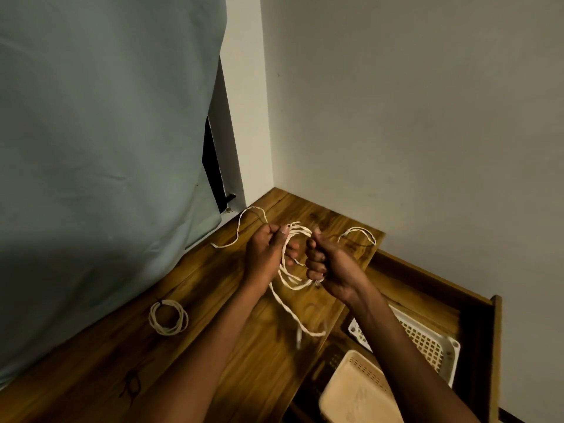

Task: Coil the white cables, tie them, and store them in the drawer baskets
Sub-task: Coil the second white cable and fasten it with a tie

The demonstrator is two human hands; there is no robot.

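Wooden desktop (232, 355), tied white cable coil (168, 317), loose cable end (241, 227)

curtain: pale blue-grey fabric sheet (100, 132) — hangs at left, down to tabletop
tabletop: brown wood-grain surface (213, 300)
wall: plain off-white corner walls (412, 117)

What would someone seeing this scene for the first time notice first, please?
Most likely the two hands at centre, left hand and right hand, gathering a white cable into loops above the wooden desk. Next, a finished coil lying on the desk at left, and the open drawer with baskets at lower right.
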